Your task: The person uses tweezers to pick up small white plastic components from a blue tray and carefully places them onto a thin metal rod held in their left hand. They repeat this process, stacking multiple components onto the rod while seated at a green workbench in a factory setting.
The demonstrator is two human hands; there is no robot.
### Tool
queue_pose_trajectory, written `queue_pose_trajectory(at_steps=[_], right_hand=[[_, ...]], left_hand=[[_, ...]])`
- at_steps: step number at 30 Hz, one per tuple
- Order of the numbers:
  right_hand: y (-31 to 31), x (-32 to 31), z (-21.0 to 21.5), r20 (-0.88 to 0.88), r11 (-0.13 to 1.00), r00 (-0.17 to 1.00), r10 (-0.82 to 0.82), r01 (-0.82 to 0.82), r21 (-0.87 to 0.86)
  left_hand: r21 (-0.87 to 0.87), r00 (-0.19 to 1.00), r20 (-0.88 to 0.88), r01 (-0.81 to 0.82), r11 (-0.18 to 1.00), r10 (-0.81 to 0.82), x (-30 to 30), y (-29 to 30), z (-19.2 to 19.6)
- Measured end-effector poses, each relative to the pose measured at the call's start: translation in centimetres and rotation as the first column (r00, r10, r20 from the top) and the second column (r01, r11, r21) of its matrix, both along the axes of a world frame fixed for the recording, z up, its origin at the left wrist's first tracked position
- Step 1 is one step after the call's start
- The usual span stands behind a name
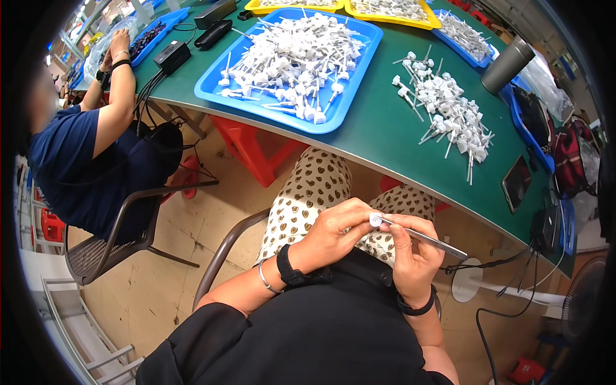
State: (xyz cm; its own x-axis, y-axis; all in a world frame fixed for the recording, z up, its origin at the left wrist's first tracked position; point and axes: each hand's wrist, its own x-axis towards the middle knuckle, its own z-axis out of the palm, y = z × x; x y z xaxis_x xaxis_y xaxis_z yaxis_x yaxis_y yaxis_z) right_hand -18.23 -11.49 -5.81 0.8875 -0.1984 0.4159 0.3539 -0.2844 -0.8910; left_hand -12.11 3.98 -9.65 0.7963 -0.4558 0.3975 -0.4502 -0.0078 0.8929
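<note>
Above my lap, my left hand (333, 232) pinches a small white plastic piece (375, 220) between thumb and fingertips. It resembles the white parts on the table, though the fingers cover some of it. My right hand (417, 253) is closed around a slim, flat silver metal tool (443, 246). The tool's narrow end meets the white piece, and its wider end sticks out to the right past my hand. Both hands are nearly touching at the white piece.
A blue tray (301, 125) heaped with white stemmed parts stands on the green table (385, 147). A loose pile of parts (449, 112) lies to its right. Beyond are a phone (516, 184) and a grey cylinder (507, 66). Another person (90, 154) sits at left.
</note>
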Motion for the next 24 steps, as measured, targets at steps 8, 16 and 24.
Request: queue_pose_trajectory(at_steps=[8, 16, 24], right_hand=[[0.24, -0.02, 0.28, -0.055, 0.981, 0.997, 0.045, -0.034, 0.19], [0.24, -0.04, 0.35, -0.061, 0.98, 0.997, 0.038, -0.026, 0.196], [0.12, 0.12, -0.37, 0.024, 1.0, 1.0, 0.008, -0.009, 0.017]], left_hand=[[-0.016, 1.0, -0.018, 0.001, 1.0, -0.001, -0.02, -0.01, -0.18], [-0.023, 0.999, -0.036, 0.004, 1.0, -0.004, -0.04, 0.02, -0.24], [-0.031, 1.0, -0.013, -0.021, 0.999, 0.021, -0.03, -0.17, -0.25]])
